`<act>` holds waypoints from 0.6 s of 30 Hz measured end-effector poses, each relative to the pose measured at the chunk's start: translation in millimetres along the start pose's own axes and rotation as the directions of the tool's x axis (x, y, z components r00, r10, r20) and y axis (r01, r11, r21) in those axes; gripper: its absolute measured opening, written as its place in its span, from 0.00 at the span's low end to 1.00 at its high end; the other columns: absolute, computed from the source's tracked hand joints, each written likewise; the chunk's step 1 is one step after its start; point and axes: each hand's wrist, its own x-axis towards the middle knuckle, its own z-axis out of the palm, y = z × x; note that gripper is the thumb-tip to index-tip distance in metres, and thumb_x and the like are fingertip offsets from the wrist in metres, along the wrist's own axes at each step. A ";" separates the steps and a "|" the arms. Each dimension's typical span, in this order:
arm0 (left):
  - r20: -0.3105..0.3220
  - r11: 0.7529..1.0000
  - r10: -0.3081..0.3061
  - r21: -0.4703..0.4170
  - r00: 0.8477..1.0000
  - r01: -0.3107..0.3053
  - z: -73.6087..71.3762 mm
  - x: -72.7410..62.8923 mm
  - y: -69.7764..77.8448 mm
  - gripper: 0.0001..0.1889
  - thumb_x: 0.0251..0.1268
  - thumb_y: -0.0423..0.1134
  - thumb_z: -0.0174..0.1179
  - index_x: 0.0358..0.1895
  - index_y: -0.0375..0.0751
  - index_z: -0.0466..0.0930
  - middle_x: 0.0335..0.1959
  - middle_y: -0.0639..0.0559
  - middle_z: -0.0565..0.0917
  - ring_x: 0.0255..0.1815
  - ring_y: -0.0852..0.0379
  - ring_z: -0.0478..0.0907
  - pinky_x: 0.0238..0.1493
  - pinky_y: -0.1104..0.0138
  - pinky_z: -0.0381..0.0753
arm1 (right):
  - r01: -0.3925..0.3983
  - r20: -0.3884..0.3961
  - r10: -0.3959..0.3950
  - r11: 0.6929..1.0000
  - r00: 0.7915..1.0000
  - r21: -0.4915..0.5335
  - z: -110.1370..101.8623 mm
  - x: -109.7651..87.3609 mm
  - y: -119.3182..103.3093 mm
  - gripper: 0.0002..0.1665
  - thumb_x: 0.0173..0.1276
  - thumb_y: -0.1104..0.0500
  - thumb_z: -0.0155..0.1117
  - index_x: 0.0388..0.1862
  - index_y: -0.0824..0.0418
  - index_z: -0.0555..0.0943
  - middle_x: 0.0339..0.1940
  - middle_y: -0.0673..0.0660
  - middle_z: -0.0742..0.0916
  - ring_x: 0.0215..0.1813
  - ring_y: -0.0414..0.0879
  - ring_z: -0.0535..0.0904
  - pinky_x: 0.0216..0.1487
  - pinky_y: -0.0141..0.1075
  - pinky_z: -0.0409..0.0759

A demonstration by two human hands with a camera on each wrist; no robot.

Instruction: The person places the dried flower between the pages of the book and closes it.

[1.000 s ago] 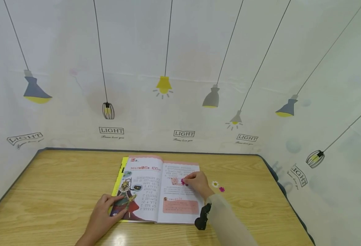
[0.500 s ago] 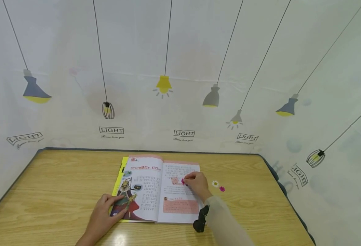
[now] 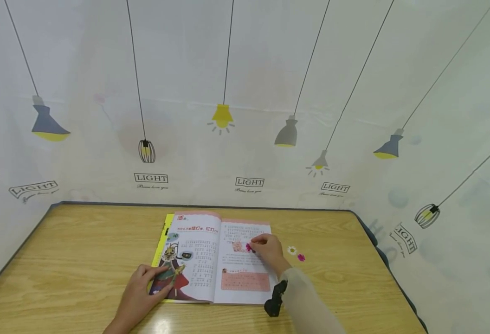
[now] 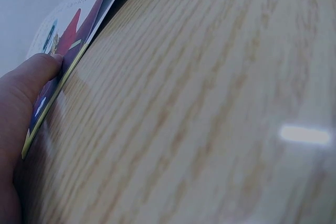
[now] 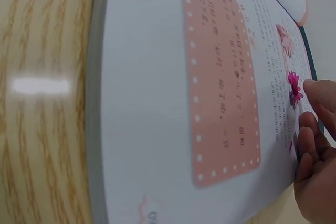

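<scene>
An open picture book (image 3: 241, 297) lies on the wooden table. My left hand (image 3: 138, 290) rests on the lower left corner of its left page, thumb and fingers spread. In the left wrist view, the thumb (image 4: 44, 69) presses the page near the edge. Over the right page, my right hand (image 3: 269, 250) pinches a small magenta flower (image 3: 248, 247) at its fingertips. The right wrist view has this flower (image 5: 294, 86) close over the page, by the thumb, with the other fingers curled beneath. A pale pink flower (image 3: 237, 246) lies on the page just left of it.
Right of the book, a white daisy (image 3: 292, 250) and another magenta flower (image 3: 301, 257) lie on the table (image 3: 337, 287). A yellow cover edge (image 3: 161, 241) shows along the book's left side. Behind the table stands a wall printed with lamps (image 3: 222, 116).
Both hands keep their places, and the magenta flower stays at the right fingertips. Only the right wrist and sleeve shift slightly.
</scene>
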 end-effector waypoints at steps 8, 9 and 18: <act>0.010 1.000 -0.013 0.014 1.000 0.013 -0.4 0.2 1.6 0.22 0.45 0.47 0.71 0.47 0.45 0.82 0.35 0.52 0.68 0.34 0.56 0.64 0.37 0.61 0.66 | -0.012 0.063 0.012 1.000 0.998 0.007 -7.6 3.8 1.1 0.07 0.60 0.61 0.65 0.37 0.62 0.82 0.34 0.55 0.80 0.36 0.47 0.73 0.37 0.35 0.72; 0.010 1.000 -0.012 0.012 1.000 0.012 -0.7 0.1 1.9 0.23 0.45 0.48 0.71 0.46 0.44 0.82 0.35 0.52 0.68 0.34 0.56 0.64 0.37 0.60 0.66 | -0.006 0.067 0.005 1.000 0.998 0.002 -8.7 3.7 0.7 0.08 0.60 0.61 0.65 0.37 0.62 0.82 0.34 0.55 0.80 0.36 0.47 0.73 0.37 0.35 0.72; 0.002 1.000 -0.004 0.002 1.000 0.004 -1.0 0.8 1.9 0.22 0.45 0.48 0.71 0.46 0.44 0.82 0.35 0.52 0.68 0.35 0.55 0.65 0.37 0.60 0.66 | 0.022 0.089 -0.022 1.000 0.996 0.002 -23.2 -0.2 -0.2 0.08 0.60 0.61 0.64 0.38 0.63 0.82 0.34 0.56 0.80 0.35 0.47 0.73 0.34 0.35 0.74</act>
